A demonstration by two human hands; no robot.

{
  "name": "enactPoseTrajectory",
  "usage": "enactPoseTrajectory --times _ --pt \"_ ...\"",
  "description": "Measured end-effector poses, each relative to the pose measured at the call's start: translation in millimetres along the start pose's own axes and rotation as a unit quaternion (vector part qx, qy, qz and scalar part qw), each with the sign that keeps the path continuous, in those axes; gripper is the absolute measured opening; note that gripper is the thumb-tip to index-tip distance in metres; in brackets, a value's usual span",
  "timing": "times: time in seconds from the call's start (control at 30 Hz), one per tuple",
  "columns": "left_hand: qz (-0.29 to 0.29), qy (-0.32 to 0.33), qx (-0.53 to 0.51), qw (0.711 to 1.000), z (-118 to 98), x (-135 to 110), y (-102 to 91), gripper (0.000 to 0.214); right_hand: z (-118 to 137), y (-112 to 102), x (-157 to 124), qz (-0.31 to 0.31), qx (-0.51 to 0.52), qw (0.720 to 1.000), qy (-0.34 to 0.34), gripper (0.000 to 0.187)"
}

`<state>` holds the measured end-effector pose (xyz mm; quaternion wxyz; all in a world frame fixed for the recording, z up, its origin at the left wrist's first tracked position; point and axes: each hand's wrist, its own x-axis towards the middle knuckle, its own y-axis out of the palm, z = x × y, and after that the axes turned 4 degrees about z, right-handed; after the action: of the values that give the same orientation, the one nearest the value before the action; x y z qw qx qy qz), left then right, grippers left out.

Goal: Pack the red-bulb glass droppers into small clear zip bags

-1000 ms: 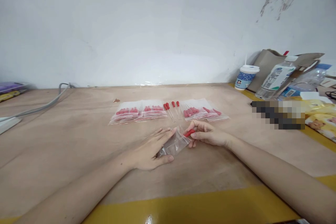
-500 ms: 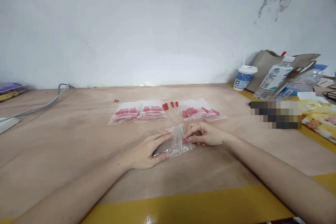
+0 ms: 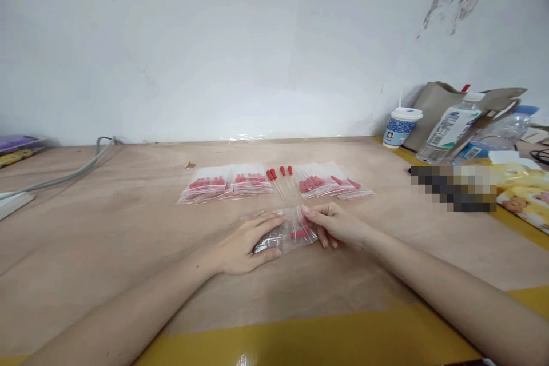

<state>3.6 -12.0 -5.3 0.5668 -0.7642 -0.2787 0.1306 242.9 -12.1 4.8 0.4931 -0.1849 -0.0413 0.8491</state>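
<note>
A small clear plastic bag (image 3: pixel 286 231) lies on the brown table (image 3: pixel 128 223) between my hands, and a red-bulbed dropper (image 3: pixel 299 234) sits inside it. My left hand (image 3: pixel 242 243) rests flat on the bag's left part, fingers stretched out and thumb along its near edge. My right hand (image 3: pixel 337 223) is at the bag's right end, its fingers curled and pinching the bag's opening. Behind the hands lie three loose red-bulbed droppers (image 3: pixel 281 177).
Filled bags of red droppers lie in a row to the left (image 3: pixel 227 182) and right (image 3: pixel 330 184) of the loose ones. At the right stand a paper cup (image 3: pixel 401 126), plastic bottles (image 3: pixel 450 126) and a brown paper bag (image 3: pixel 437 106). A grey cable (image 3: pixel 64 174) runs at left.
My right hand carried a red dropper into the bag's mouth and let it go inside. That hand now pinches the bag's opening. The left hand has stayed on the bag.
</note>
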Motion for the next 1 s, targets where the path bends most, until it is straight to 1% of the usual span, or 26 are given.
enactPoseTrajectory --times 0.1,0.2,0.27,0.33,0.47,0.6,0.67,0.73,0.8,0.83,0.87,0.93,1.0 --pt "-0.02 0.005 -0.003 1.0 0.3 0.9 -0.5 0.059 1.3 -0.2 -3.3 -0.007 -0.005 1.0 -0.004 0.037" --pt "-0.057 0.001 -0.01 0.998 1.0 -0.5 -2.3 0.054 0.1 -1.0 -4.9 -0.049 -0.006 0.999 0.012 0.035" --pt "-0.057 -0.005 -0.019 0.998 1.8 -3.0 -3.9 0.049 -2.5 -2.1 -4.9 -0.08 -0.002 0.997 0.022 0.033" --pt "-0.041 -0.007 -0.029 0.999 2.6 -6.0 -5.5 0.047 -5.6 -3.6 -4.4 -0.09 0.014 0.996 0.019 0.032" --pt "-0.035 0.001 -0.06 0.998 3.7 -9.7 -7.6 0.038 -7.7 -5.4 -4.9 -0.078 0.058 0.995 0.011 0.029" --pt "-0.038 0.006 -0.074 0.997 4.5 -9.7 -7.5 0.035 -6.2 -5.5 -6.4 -0.022 0.116 0.993 0.016 0.028" --pt "-0.036 0.005 -0.077 0.996 4.7 -9.4 -7.1 0.032 -7.9 -5.6 -5.7 -0.013 0.121 0.993 0.012 0.028" --pt "-0.04 0.003 -0.082 0.996 4.7 -9.3 -7.0 0.025 -12.3 -6.3 -3.5 -0.045 0.094 0.994 0.012 0.03" --pt "-0.044 0.0 -0.089 0.995 4.2 -9.2 -7.6 0.022 -18.0 -8.5 0.0 -0.108 0.035 0.994 -0.004 0.032" --pt "-0.042 -0.002 -0.092 0.995 3.8 -9.1 -8.1 0.021 -20.3 -10.4 2.2 -0.143 -0.005 0.989 -0.027 0.032" --pt "-0.039 -0.003 -0.095 0.995 3.4 -9.0 -8.6 0.019 -21.7 -12.8 4.8 -0.176 -0.049 0.982 -0.057 0.031" --pt "-0.031 -0.003 -0.097 0.995 2.3 -8.4 -9.6 0.016 -20.0 -18.8 11.3 -0.229 -0.14 0.956 -0.116 0.022" --pt "-0.03 -0.001 -0.09 0.996 1.6 -7.8 -10.0 0.014 -11.4 -25.1 20.7 -0.256 -0.228 0.928 -0.145 0.012"
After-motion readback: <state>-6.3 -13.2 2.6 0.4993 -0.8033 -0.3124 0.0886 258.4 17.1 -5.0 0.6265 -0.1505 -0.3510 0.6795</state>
